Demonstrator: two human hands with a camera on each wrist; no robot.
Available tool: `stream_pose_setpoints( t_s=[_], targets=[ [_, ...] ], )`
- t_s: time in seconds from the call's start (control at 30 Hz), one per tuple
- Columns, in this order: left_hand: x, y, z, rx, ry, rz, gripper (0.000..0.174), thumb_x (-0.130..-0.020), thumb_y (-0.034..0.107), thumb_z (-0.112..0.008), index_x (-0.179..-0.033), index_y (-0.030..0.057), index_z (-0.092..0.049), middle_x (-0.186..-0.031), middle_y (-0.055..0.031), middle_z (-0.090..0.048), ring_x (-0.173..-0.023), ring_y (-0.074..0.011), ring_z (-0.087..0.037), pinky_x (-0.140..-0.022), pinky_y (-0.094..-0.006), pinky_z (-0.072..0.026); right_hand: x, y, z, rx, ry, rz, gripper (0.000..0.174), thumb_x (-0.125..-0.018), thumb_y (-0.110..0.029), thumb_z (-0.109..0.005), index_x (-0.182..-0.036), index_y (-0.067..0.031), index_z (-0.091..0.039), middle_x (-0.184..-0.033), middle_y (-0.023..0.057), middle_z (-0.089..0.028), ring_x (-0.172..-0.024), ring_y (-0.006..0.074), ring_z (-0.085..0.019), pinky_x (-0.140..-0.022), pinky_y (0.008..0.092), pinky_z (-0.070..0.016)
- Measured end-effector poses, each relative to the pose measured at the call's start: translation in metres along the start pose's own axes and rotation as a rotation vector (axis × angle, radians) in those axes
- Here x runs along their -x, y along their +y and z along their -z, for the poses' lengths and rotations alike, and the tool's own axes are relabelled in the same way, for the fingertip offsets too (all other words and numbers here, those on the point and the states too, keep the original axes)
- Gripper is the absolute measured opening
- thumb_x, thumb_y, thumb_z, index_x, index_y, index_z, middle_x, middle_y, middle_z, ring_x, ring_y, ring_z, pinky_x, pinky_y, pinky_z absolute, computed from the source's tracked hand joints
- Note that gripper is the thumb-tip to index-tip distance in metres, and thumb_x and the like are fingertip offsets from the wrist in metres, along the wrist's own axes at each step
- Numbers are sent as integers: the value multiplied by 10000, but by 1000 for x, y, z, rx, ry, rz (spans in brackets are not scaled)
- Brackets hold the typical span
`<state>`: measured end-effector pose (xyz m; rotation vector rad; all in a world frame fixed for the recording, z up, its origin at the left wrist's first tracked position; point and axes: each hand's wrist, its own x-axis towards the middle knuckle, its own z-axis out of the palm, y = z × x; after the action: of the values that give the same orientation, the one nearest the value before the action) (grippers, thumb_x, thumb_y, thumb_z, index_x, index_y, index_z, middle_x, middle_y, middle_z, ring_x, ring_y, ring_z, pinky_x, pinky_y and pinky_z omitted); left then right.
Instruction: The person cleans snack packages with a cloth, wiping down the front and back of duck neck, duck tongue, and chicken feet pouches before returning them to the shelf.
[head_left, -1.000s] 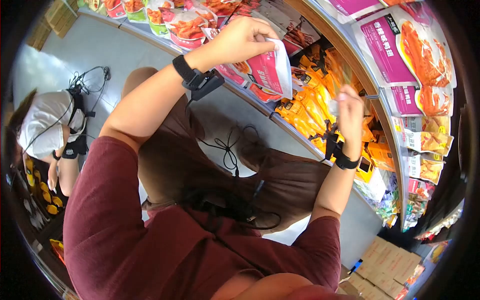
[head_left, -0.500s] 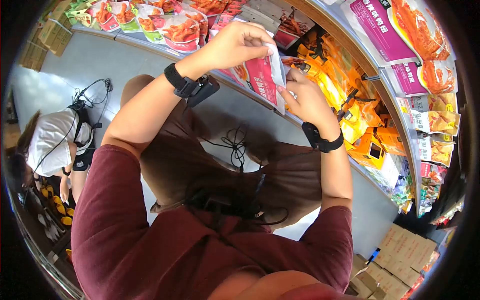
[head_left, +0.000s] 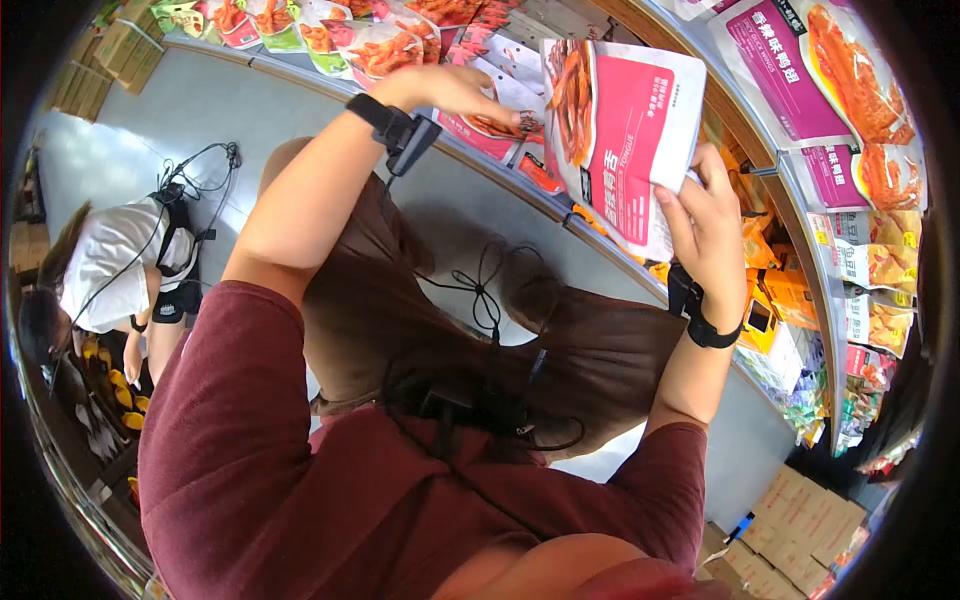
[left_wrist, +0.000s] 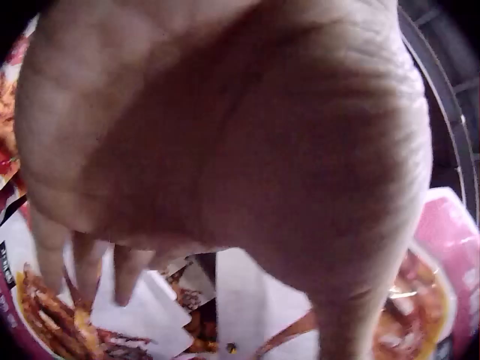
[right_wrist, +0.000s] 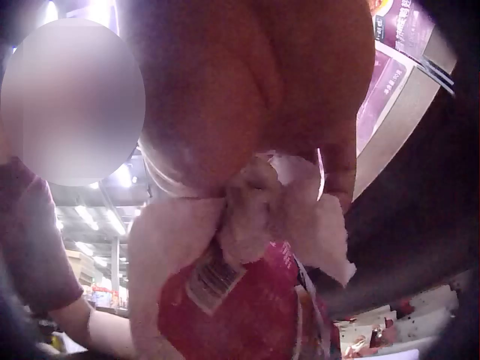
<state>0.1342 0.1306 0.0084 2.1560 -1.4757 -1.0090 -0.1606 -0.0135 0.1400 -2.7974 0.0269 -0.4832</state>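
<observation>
Passed from left hand (head_left: 450,90), now spread, pink pouch (head_left: 625,130) stands upright, pinched by right hand (head_left: 710,215).

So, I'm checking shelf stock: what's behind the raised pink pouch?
Orange packets peek out below the pink pouch, which the right hand grips by its lower corner; purple pouches hang beside it. The shelf directly behind is covered.

On the pink packet (head_left: 640,130) small print perhaps reads TONGUE; purple packet (head_left: 775,75) bears 香辣味鸭翅.
</observation>
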Motion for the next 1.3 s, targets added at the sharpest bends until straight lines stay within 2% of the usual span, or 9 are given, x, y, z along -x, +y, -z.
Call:
stream_pose_setpoints(
  t_s=[0.1, 0.2, 0.37, 0.47, 0.53, 0.63, 0.7, 0.83, 1.3],
  targets=[
    [-10, -5, -21, 132, -46, -64, 1022, -782, 544, -695, -1448, -49, -196, -1374, -221, -450, -1280, -286, -441, -1073, -314, -339, 1, -2, 3, -7, 52, 43, 128, -790, -88, -686, -844, 8, -621, -947, 134, -499, -869, 294, -568, -742, 362, -473],
    [-21, -5, -35, 1176, -291, -299, 598, -861, 192, -700, -1359, 32, -413, -1328, -73, -519, -1195, -167, -514, -1019, -327, -405, 2, 3, 2, -11, 69, 44, 136, -794, -79, -683, -888, 7, -634, -943, 131, -493, -878, 279, -564, -764, 357, -467],
    [-12, 1, -28, 1297, 35, -395, 518, -833, 90, -692, -1304, 56, -477, -1261, -68, -580, -1144, -190, -559, -990, -378, -435, 7, 23, 0, -123, 89, -95, 137, -865, -83, -622, -904, 48, -633, -951, 165, -536, -877, 288, -568, -792, 369, -460],
    [-15, -11, -14, 1124, 84, -432, 408, -807, 45, -698, -1194, 53, -571, -1113, -36, -655, -1017, -127, -605, -914, -318, -467, 10, 45, -5, -205, -14, -41, 181, -846, -129, -656, -908, 40, -656, -935, 185, -600, -839, 289, -584, -777, 376, -461],
    [-9, -12, -4, 922, 130, -446, 383, -805, 40, -703, -1169, 49, -584, -1080, -36, -661, -975, -134, -615, -881, -307, -478, 14, 59, -10, -217, -468, -320, 286, -811, -246, -706, -879, 30, -667, -880, 203, -636, -807, 314, -601, -753, 377, -464],
    [4, -9, 7, 684, 176, -458, 353, -776, 58, -729, -1109, 35, -616, -1004, -38, -673, -875, -129, -617, -795, -279, -489, 19, 87, -27, 19, -630, -475, 401, -782, -368, -724, -831, 25, -658, -812, 200, -630, -794, 340, -603, -719, 382, -465],
    [11, -15, 10, 336, 244, -225, 391, -729, 79, -747, -1096, 27, -621, -960, -60, -675, -866, -138, -618, -789, -295, -488, 27, 97, -36, -1, -504, -404, 448, -789, -410, -707, -791, 33, -639, -811, 219, -614, -794, 358, -594, -694, 407, -454],
    [6, -33, 6, -226, 474, -355, 417, -696, 72, -710, -1105, 54, -631, -966, -140, -668, -900, -259, -650, -783, -360, -507, 18, 84, -41, -31, -406, -336, 354, -833, -312, -685, -732, 13, -589, -734, 171, -546, -699, 316, -545, -655, 392, -420],
    [-40, -37, -32, -651, 568, -228, 229, -699, 86, -665, -907, 180, -679, -834, -84, -670, -852, -273, -654, -797, -402, -460, 15, 73, -59, -57, -458, -263, 370, -841, -308, -677, -723, 25, -568, -741, 182, -529, -728, 343, -529, -667, 405, -409]
  ],
)
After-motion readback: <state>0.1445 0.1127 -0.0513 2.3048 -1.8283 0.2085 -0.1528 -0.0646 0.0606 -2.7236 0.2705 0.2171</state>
